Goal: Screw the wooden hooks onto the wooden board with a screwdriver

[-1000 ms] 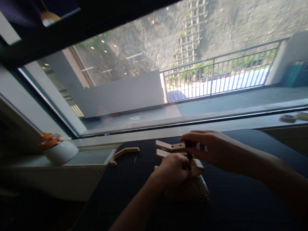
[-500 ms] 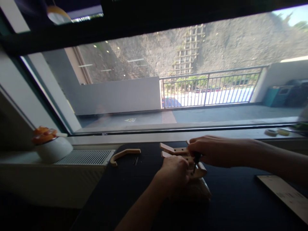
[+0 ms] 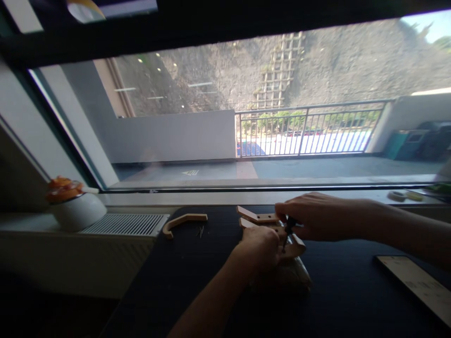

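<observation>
Right hand (image 3: 319,217) closed around small dark-handled screwdriver (image 3: 288,229), tip pointed down into pale wooden assembly of flat slotted pieces (image 3: 268,225) near the far middle of the dark bench (image 3: 345,291). Left hand (image 3: 261,248) curled over the near end of that assembly, pressing it down; fingertips hidden, so exact grip hard to tell. Beneath the wood, something brownish and crinkled, perhaps a clear bag (image 3: 292,277), too blurred to name surely. Apart to the left: curved pale wooden hook-shaped piece (image 3: 183,221) with a few tiny dark screws (image 3: 200,231) just beside it. At right edge, flat light wooden board (image 3: 417,286). On the sill, white rounded pot with orange top (image 3: 72,206) next to white slatted vent grille (image 3: 127,224). For clean driving, likely best: keep the tool upright over the screw, press steadily while turning, hold the wood firmly flat with the left so the pieces stay aligned, and avoid overtightening thin timber.
</observation>
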The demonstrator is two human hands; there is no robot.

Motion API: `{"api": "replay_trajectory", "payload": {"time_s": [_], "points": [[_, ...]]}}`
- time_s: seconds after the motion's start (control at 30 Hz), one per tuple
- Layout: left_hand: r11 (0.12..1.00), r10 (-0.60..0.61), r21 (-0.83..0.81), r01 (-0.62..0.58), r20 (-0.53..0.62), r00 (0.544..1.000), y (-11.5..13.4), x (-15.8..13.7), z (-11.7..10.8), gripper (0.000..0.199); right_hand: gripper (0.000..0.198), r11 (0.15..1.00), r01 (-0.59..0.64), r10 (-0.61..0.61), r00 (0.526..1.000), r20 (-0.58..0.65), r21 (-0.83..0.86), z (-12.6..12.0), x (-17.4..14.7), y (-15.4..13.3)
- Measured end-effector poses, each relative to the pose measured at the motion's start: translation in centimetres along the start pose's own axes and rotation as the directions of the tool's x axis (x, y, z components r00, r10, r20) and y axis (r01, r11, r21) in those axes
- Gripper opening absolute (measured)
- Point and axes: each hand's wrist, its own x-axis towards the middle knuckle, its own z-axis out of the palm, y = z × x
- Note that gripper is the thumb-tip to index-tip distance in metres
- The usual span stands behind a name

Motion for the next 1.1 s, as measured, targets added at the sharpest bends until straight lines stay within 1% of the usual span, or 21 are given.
{"api": "replay_trajectory", "payload": {"time_s": [0.1,0.23,0.37,0.47,0.6,0.7,0.83,1.03,1.1], "points": [[0.999,-0.025,0.02,0.025,0.034,0.999,0.0,0.04,-0.06,0.024,0.01,1.0,0.016,-0.016,1.0,-0.005,0.009,0.12,0.12,0.22],[1.0,-0.021,0.01,0.021,0.035,0.999,-0.04,-0.01,-0.16,0.022,0.019,1.0,0.007,-0.008,0.999,-0.049,-0.008,0.31,0.1,0.5],[1.0,-0.025,0.014,0.024,0.039,0.999,0.04,-0.06,-0.24,0.019,0.018,0.999,0.02,-0.018,0.998,-0.065,0.026,0.48,0.05,0.66],[0.999,-0.048,0.028,0.046,0.05,0.998,0.12,-0.06,-0.3,0.022,0.013,0.997,0.005,-0.004,1.0,-0.017,0.072,0.5,0.2,0.82],[0.997,-0.045,0.059,0.042,0.05,0.998,0.17,-0.08,-0.38,0.025,0.014,0.994,-0.012,0.006,0.998,0.056,0.105,0.33,0.47,1.04],[0.997,-0.032,0.068,0.029,0.052,0.998,0.27,-0.12,-0.5,0.024,0.017,0.996,-0.011,0.005,0.997,0.072,0.088,0.09,0.46,0.86],[0.997,-0.047,0.065,0.042,0.076,0.996,0.3,-0.1,-0.46,0.022,0.016,0.998,-0.016,0.01,0.995,0.095,0.06,-0.18,0.23,0.37],[0.998,-0.052,0.023,0.051,0.058,0.997,-0.2,0.09,0.11,0.022,0.016,0.995,-0.031,0.021,0.994,0.107,0.096,-0.17,0.27,0.53],[0.999,-0.038,0.001,0.038,0.048,0.998,-0.26,0.1,0.18,0.021,0.017,0.994,-0.033,0.023,0.995,0.097,0.102,-0.1,0.29,0.77]]}}
